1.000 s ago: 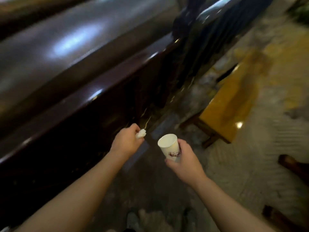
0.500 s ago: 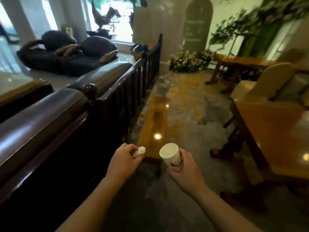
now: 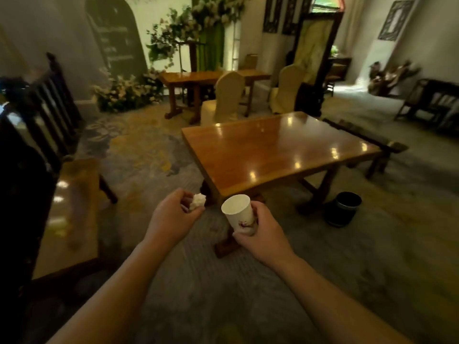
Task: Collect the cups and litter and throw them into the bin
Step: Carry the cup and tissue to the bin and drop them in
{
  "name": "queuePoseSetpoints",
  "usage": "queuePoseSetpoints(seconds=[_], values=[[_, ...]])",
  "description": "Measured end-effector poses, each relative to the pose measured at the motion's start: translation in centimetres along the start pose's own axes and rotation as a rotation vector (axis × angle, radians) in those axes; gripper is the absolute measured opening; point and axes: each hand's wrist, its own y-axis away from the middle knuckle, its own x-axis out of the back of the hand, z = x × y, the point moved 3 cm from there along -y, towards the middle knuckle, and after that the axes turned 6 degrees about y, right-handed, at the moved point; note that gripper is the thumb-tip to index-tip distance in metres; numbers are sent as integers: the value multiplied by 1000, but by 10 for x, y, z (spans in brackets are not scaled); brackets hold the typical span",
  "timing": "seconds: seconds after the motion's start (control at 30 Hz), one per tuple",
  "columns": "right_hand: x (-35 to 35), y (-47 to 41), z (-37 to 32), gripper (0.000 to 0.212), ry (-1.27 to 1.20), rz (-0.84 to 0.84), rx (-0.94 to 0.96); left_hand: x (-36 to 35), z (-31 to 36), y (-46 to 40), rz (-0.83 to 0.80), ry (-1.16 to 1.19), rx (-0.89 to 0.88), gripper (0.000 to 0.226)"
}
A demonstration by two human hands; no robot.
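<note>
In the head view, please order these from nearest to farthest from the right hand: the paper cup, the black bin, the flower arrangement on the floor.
1. Paper cup: held in the right hand.
2. Black bin: on the floor to the right, beside the table leg.
3. Flower arrangement: far left, against the back wall.

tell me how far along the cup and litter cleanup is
Collecting looks done: the near table shows a bare top. In hand: the left hand pinches a crumpled white wad, and the right hand holds a paper cup. Left to do: nothing is binned yet. The dark bin stands on the floor by the table's right leg, ahead and to the right.
</note>
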Motion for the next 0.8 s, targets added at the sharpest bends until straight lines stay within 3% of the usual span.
queuePoseSetpoints(seconds=[0.43,0.8], values=[[210,24,200,69,6,402,-385,-284,176,-71,-486,69,-178,20],[364,-95,367,72,30,523,-604,-529,272,-219,-684,98,-302,25]])
